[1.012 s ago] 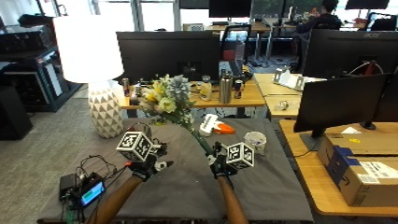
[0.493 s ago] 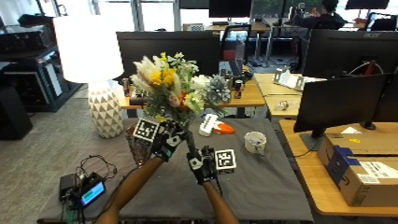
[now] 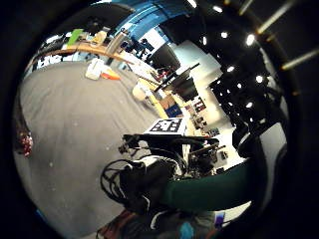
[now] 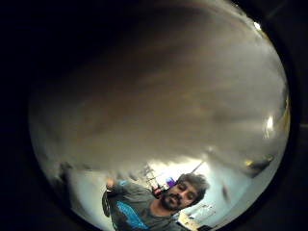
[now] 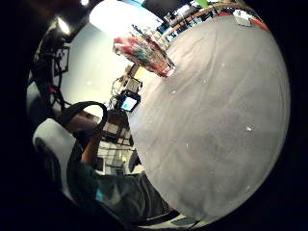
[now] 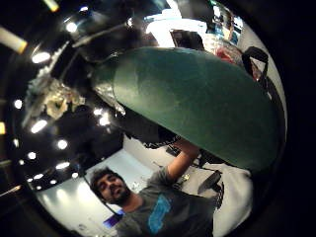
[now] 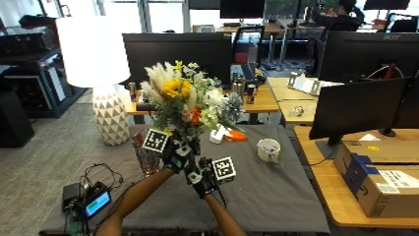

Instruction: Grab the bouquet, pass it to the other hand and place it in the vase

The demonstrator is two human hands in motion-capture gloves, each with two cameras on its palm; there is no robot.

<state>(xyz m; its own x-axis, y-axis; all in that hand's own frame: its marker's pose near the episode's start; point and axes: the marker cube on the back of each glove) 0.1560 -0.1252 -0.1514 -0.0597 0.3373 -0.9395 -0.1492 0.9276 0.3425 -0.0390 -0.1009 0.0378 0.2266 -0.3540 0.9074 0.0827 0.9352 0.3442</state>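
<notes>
1. Bouquet (image 7: pixel 185 101) flowers stand up tall in the air, above both gloved hands and over the grey table (image 7: pixel 275 191). They are yellow, white and orange.
2. Left hand (image 7: pixel 174 153) is up at the stems, right under the flowers. Its fingers look curled round the stems. Holding low keeps the flowers from getting squashed, I think.
3. Right hand (image 7: pixel 204 178) is just below and beside the left hand, almost touching it. I cannot tell if its fingers are spread or curled, because they are hidden.
4. The two hands are close together because the flowers are going from one hand to the other. I think the pass is happening or just done.
5. Vase (image 7: pixel 145 153) stands on the table, just beside the left hand and lower down. It looks like clear glass with red in it. In the right little finger side palm view the vase (image 5: pixel 144 53) sits far across the cloth.
6. The stems point down, so they can slide into the vase next.
7. A white mug (image 7: pixel 268 149) sits well apart, past the right hand.
</notes>
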